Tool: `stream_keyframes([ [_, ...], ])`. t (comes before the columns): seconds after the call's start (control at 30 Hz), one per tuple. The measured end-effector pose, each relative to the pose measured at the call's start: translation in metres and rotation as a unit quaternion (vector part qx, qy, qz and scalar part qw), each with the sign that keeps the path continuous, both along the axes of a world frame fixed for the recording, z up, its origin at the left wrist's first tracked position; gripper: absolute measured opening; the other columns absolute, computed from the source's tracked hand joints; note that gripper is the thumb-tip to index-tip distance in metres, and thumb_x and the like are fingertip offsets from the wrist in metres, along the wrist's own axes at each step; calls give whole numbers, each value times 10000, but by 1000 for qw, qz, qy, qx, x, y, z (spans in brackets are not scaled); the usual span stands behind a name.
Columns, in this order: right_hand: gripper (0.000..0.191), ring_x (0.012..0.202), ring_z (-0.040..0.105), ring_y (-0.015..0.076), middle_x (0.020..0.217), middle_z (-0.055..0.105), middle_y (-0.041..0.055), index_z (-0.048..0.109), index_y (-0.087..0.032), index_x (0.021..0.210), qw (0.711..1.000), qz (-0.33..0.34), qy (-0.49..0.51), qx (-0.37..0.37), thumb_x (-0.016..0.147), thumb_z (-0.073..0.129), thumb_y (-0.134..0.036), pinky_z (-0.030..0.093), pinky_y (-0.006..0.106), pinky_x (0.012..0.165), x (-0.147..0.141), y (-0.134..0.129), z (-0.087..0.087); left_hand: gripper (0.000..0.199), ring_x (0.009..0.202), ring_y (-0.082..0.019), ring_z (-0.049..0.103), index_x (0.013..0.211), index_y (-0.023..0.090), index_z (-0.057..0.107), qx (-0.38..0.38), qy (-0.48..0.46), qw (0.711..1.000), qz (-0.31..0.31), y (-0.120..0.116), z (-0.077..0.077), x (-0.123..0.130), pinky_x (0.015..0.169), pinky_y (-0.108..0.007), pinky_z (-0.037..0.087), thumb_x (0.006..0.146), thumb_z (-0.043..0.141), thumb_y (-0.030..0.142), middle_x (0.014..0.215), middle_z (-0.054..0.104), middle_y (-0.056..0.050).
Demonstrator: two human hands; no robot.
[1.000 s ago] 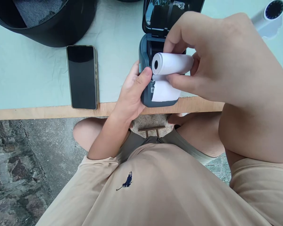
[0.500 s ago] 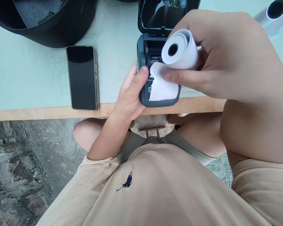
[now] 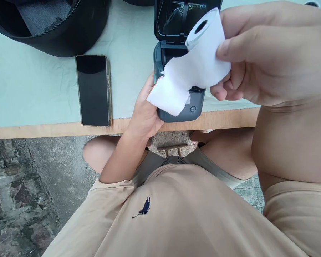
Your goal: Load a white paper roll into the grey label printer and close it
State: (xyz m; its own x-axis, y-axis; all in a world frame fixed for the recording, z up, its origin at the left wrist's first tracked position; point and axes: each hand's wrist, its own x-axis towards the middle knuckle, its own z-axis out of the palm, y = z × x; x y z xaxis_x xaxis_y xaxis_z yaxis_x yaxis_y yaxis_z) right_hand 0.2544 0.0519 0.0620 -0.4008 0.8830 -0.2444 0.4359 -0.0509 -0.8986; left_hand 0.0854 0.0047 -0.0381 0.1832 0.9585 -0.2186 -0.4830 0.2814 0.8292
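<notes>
A dark portable printer [image 3: 180, 116] stands at the table's front edge, its black lid [image 3: 187, 21] raised at the back. My left hand [image 3: 147, 110] is wrapped round the printer's left side. Above the printer, my right hand [image 3: 243, 53] pinches a white paper roll [image 3: 210, 50] between thumb and fingers. The roll is tilted, and its loose end [image 3: 171, 89] hangs to the lower left with a torn, ragged edge. This strip hides much of the printer's open compartment and part of its front.
A black phone [image 3: 93, 91] lies left of the printer on the pale green cloth [image 3: 37, 89]. An open black zippered case [image 3: 69, 32] is at the back left. The wooden table edge [image 3: 56, 130] runs in front. Another round object is partly visible at the top right.
My right hand has lifted the paper roll up off the printer and tilted it. The loose end has swung left, uncovering the power button at the printer's front right.
</notes>
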Motion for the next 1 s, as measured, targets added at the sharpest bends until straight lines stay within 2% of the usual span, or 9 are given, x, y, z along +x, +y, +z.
stream_keyframes([
  [0.07,153,463,534,55,656,582,-38,594,-197,873,998,15,44,-39,742,526,-158,345,160,327,2,-2,1,390,1250,-243,538,1138,276,575,8,5,1000,2,0,1,0,1046,-333,467,807,573,484,1030,705,-37],
  [0.2,293,475,527,17,722,569,-71,581,-210,991,995,32,85,-42,713,602,-119,421,130,362,5,-3,1,453,1284,-250,508,1146,262,585,8,34,999,-9,0,3,-2,1061,-325,454,818,506,565,1037,712,-45],
  [0.37,259,522,511,24,778,573,-34,567,-235,950,997,34,19,-64,713,657,-289,342,126,326,7,-1,0,446,1335,-235,457,1178,276,569,0,44,999,-6,1,5,-2,1099,-321,418,830,507,547,1096,698,-23],
  [0.53,281,462,437,2,696,511,-58,560,-240,953,998,38,36,-42,715,671,-341,321,142,324,7,0,-1,459,1355,-239,433,1171,259,575,32,22,999,-14,3,-1,-2,1134,-333,379,833,499,560,1063,694,-17],
  [0.7,309,490,465,14,739,542,-42,562,-203,989,998,21,35,-50,717,652,-317,324,145,322,7,1,-1,459,1378,-247,398,1177,252,563,37,7,999,-19,3,-5,-2,1136,-357,380,846,478,560,1089,671,-2],
  [0.87,145,466,495,24,654,536,-37,613,-181,882,999,4,12,-34,781,563,-273,333,135,334,5,-1,3,435,1367,-247,414,1127,243,589,20,-9,999,-25,2,1,-2,1126,-355,397,856,464,559,1059,681,2],
  [0.93,140,456,500,34,635,529,-37,608,-162,855,999,20,43,-7,799,520,-254,310,141,324,6,-2,3,427,1354,-242,434,1122,242,593,16,-11,999,-25,2,3,-2,1126,-339,398,854,476,552,1052,686,2],
  [1.0,222,461,500,44,654,526,-32,605,-139,876,992,44,122,6,821,489,-320,314,164,326,13,-2,1,416,1340,-235,453,1109,240,602,14,-11,1000,-23,2,4,-1,1118,-327,407,853,483,546,1041,693,2],
])
